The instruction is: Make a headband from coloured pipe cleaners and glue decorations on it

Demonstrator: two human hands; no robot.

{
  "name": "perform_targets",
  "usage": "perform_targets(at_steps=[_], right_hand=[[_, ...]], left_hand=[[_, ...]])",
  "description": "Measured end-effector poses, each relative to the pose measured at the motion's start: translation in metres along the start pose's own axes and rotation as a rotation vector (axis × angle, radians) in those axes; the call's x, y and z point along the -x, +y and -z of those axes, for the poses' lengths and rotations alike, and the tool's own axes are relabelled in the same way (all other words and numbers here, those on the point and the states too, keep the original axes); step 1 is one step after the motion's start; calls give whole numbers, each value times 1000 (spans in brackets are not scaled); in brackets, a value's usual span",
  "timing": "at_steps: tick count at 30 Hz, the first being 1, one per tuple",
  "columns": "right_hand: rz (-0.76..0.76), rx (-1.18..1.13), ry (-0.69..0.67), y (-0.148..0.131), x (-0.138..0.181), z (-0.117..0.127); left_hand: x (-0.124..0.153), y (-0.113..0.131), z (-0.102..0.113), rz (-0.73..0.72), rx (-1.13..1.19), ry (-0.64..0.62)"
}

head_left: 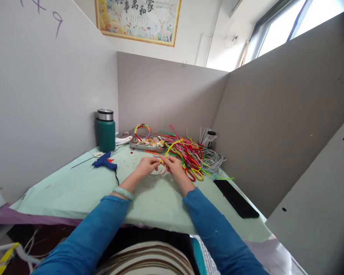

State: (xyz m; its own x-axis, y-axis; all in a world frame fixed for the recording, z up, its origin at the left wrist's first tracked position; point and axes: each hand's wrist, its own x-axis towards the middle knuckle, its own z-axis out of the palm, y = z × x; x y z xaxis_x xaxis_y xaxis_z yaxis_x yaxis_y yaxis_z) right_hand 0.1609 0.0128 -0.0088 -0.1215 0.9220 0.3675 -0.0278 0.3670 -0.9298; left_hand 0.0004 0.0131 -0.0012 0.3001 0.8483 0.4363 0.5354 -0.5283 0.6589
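My left hand (pixel 147 165) and my right hand (pixel 173 165) meet over the middle of the pale green table (pixel 74 191), fingers pinched together on a small hoop (pixel 161 170) wrapped in pink and yellow fuzzy wire. A yellow fuzzy wire (pixel 172 146) arcs up from my fingers. Just right of my hands lies a heap of coloured fuzzy wires (pixel 190 156). I wear blue sleeves and a green bangle (pixel 123 193) on the left wrist.
A blue glue gun (pixel 104 162) lies left of my hands, a green flask (pixel 105 131) behind it. A metal tray (pixel 147 144) of small pieces and a wrapped hoop (pixel 141 131) sit at the back. A black phone (pixel 235 198) lies right. Grey partitions enclose the table.
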Motion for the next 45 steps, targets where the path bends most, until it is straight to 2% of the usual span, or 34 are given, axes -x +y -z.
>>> perform_targets(at_steps=[3, 7, 10, 13, 16, 18, 20, 23, 27, 29, 32, 35, 41, 45], right_hand=[[17, 37, 22, -2, 1, 0], [14, 37, -18, -5, 2, 0], [8, 45, -48, -5, 4, -1], [60, 74, -71, -7, 6, -4], [138, 105, -63, -10, 8, -6], [182, 129, -11, -12, 8, -6], [205, 156, 49, -12, 7, -5], [207, 183, 118, -9, 3, 0], [169, 146, 178, -5, -2, 6], [104, 99, 157, -5, -2, 6], [19, 43, 48, -4, 0, 2], [19, 22, -28, -1, 1, -2], [49, 28, -18, 2, 1, -6], [34, -19, 78, -2, 0, -4]], left_hand=[[1, 4, 0, -9, 14, 0], [1, 8, 2, 74, 142, -18], [3, 9, 3, 148, 243, -99], [4, 8, 4, 194, 234, -156], [3, 7, 4, 241, 235, -70], [2, 7, 5, 280, 299, -2], [1, 8, 5, 292, 374, 12], [1, 8, 5, 259, 397, -29], [0, 3, 2, 196, 243, -29], [-2, -1, 0, 155, 184, -11], [-3, -6, -2, 98, 146, 1], [-3, -7, -3, 56, 96, -5], [-2, -2, -2, 16, -50, 98], [-2, 1, -3, 35, -8, 51]])
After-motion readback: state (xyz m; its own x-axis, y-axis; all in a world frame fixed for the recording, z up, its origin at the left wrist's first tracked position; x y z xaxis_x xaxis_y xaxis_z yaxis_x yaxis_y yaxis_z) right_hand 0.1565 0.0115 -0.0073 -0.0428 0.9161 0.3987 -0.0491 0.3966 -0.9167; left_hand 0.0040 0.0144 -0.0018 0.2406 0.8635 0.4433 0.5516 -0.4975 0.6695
